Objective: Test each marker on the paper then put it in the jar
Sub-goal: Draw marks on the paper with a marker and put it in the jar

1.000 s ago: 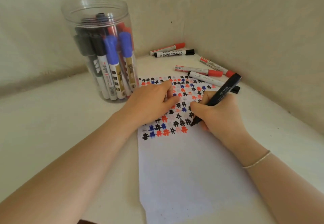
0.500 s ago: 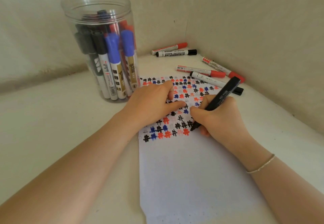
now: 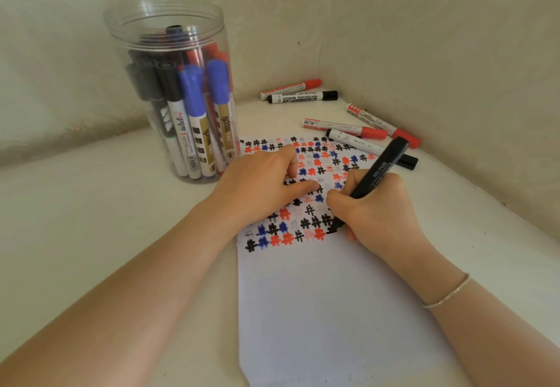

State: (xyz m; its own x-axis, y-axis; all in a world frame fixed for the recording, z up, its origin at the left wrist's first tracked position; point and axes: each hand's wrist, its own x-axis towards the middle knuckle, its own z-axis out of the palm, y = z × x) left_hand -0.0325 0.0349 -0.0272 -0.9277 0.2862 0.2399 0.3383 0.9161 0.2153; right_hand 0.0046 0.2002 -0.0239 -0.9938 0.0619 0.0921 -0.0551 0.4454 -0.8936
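Since the earlier frame, the black marker (image 3: 374,179) has advanced its tip rightward along the lower row of marks on the paper (image 3: 333,311), and the left thumb has extended toward the right hand. Right hand (image 3: 378,214): grip pinched round the marker barrel, tip touching the paper at the row's end, just beyond the last red mark. Left hand (image 3: 260,186): fingers relaxed, pressing flat on the paper to hold it. Jar (image 3: 169,90): stands beyond the paper's far left corner, already holding many markers. Five loose markers (image 3: 345,127) lie beyond the paper's far right corner. Handling judgement: marker is light, rigid, smooth plastic; hold mid-barrel, cap end upward.
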